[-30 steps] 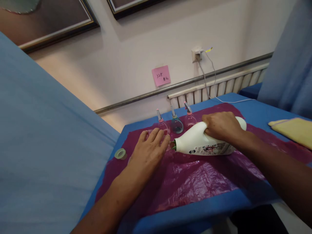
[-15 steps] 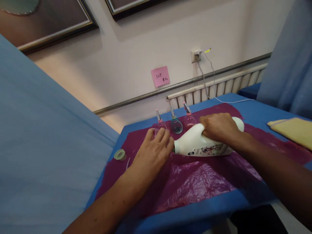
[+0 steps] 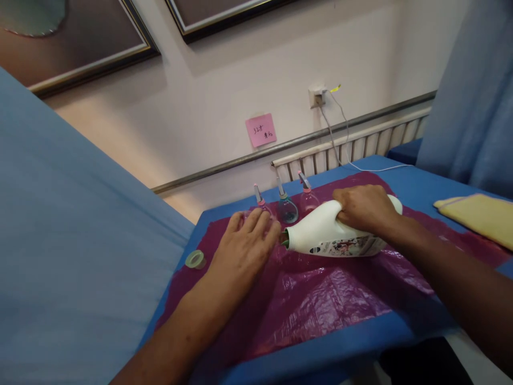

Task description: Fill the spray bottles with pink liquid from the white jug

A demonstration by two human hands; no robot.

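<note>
A white plastic bottle (image 3: 320, 235) lies tipped on its side on a purple plastic sheet (image 3: 320, 299), its green mouth pointing left. My right hand (image 3: 364, 208) grips the bottle round its upper body. My left hand (image 3: 244, 248) sits just left of the mouth, fingers curved over a clear cup that is mostly hidden beneath them. Three clear suction cups with pink-collared valves (image 3: 287, 206) stand in a row just behind the bottle.
A small roll of tape (image 3: 195, 259) lies on the blue-covered table (image 3: 360, 342) at the sheet's left edge. A yellow folded cloth (image 3: 476, 216) is at the far right. Blue fabric (image 3: 60, 256) slopes at left. Behind are a radiator, a socket with cable, and a pink note.
My left hand moved right against the bottle mouth, then eased slightly back. The bottle stays tilted on its side in my right hand. The camera view shifted a little.
</note>
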